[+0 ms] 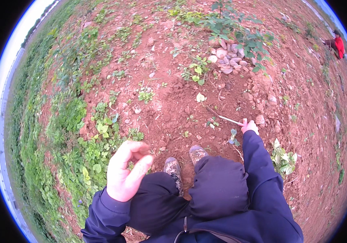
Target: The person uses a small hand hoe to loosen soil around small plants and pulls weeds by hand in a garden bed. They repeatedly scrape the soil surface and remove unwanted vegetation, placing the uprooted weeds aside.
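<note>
My right hand is closed around the handle of a small long-handled hand tool, held low over reddish soil. Its dark, soil-coloured head lies at the ground, and its exact shape is hard to tell. A pale heart-shaped leaf is just beyond that head, with small seedlings beside the shaft. My left hand is raised above my left knee, fingers curled and apart from the thumb, with nothing seen in it. Close to my right forearm stands a small bluish-green plant.
A pile of rounded stones lies under a leafy shrub ahead. Dense green weeds cover the left side. A bunch of pale leaves is right of my arm. A person in red sits far off at right.
</note>
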`<state>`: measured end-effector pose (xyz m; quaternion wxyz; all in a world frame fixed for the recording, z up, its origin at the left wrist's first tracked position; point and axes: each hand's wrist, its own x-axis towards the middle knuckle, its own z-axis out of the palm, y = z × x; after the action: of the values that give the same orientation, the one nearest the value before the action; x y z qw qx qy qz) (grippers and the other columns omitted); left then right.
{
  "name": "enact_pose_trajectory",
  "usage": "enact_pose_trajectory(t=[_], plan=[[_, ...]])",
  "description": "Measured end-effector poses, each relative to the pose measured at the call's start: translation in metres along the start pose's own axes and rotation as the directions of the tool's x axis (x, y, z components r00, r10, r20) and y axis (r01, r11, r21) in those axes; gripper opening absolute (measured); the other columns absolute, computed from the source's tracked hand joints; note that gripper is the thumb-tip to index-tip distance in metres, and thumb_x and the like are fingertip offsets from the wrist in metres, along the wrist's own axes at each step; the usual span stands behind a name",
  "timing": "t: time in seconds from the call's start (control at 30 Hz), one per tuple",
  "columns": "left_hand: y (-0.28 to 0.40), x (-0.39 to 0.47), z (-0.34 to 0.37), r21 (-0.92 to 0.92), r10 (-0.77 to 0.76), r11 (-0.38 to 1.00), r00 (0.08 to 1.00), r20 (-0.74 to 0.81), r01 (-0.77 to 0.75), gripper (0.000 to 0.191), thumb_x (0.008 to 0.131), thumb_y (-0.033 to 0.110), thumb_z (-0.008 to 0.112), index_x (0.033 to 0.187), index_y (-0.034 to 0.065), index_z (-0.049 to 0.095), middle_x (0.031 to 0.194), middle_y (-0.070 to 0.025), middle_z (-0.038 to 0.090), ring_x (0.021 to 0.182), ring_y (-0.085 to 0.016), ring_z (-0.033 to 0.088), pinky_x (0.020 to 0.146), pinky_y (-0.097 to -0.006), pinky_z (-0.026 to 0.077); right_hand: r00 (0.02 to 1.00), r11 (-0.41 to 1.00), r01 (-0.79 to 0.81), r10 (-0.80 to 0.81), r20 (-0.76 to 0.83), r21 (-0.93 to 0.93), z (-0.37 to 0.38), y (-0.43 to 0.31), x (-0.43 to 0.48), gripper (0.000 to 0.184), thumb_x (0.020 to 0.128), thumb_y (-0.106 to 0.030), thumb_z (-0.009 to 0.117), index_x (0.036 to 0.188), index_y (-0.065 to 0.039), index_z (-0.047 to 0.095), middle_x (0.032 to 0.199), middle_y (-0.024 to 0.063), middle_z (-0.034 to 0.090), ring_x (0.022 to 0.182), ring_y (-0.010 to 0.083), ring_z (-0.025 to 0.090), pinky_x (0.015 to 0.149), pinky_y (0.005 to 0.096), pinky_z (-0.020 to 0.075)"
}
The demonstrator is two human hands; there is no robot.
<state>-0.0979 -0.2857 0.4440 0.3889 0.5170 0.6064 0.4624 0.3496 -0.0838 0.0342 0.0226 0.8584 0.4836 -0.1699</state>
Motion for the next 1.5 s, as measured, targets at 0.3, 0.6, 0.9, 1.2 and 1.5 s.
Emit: enact_pose_trajectory(t=[0.3,0.6,0.9,1.2,1.5], plan=[[0.088,-0.023,0.030,0.329,0.722,0.596,0.668,0.179,-0.733,0.025,0.071,0.013,0.079,0.093,0.0043,0.071,0.089,-0.0105,0.066,0.070,-0.023,0.066,0.062,-0.0333,0.052,0.805,0.749,0.445,-0.575,0.148,0.490,-0.023,-0.039,-0.026,0.028,0.081,0.001,0.073,0.100,-0.003,0.054,0.091,0.0048,0.065,0.097,0.0158,0.073,0.082,0.0322,0.0580],[0.108,-0.072,0.034,0.264,0.755,0.544,0.602,0.259,-0.796,0.023,0.065,0.022,0.073,0.082,0.0071,0.067,0.082,-0.0065,0.059,0.069,-0.022,0.057,0.062,-0.0333,0.045,0.695,0.671,0.643,-0.714,0.086,0.369,-0.055,-0.100,-0.080,0.026,0.081,-0.018,0.076,0.087,-0.003,0.056,0.087,0.0150,0.070,0.085,0.0340,0.069,0.082,0.0412,0.0542],[0.120,-0.110,0.023,0.192,0.720,0.574,0.603,0.344,-0.796,0.025,0.059,0.031,0.068,0.071,0.0099,0.064,0.075,-0.0025,0.053,0.067,-0.020,0.048,0.063,-0.0333,0.037,0.639,0.627,0.675,-0.760,0.117,0.388,-0.109,-0.096,-0.114,0.024,0.080,-0.012,0.077,0.094,-0.001,0.062,0.081,0.0076,0.066,0.076,0.0178,0.064,0.077,0.0353,0.0537],[0.143,-0.157,-0.010,0.454,0.573,0.466,0.650,0.500,-0.759,0.031,0.070,0.022,0.073,0.097,0.0081,0.071,0.089,-0.0039,0.065,0.074,-0.018,0.061,0.065,-0.0298,0.047,0.581,0.530,0.702,-0.813,0.048,0.475,-0.167,-0.126,-0.146,0.027,0.082,-0.002,0.074,0.106,0.000,0.063,0.091,0.0088,0.070,0.091,0.0193,0.070,0.085,0.0343,0.0550],[0.055,-0.120,-0.073,0.616,0.303,0.640,0.887,0.347,-0.460,0.029,0.090,0.027,0.074,0.112,0.0080,0.068,0.090,-0.0102,0.067,0.085,-0.030,0.069,0.072,-0.0411,0.056,0.472,0.372,0.728,-0.881,-0.027,0.576,-0.232,-0.160,-0.216,0.024,0.083,-0.001,0.075,0.102,-0.001,0.061,0.089,0.0078,0.067,0.096,0.0188,0.072,0.088,0.0358,0.0558]])
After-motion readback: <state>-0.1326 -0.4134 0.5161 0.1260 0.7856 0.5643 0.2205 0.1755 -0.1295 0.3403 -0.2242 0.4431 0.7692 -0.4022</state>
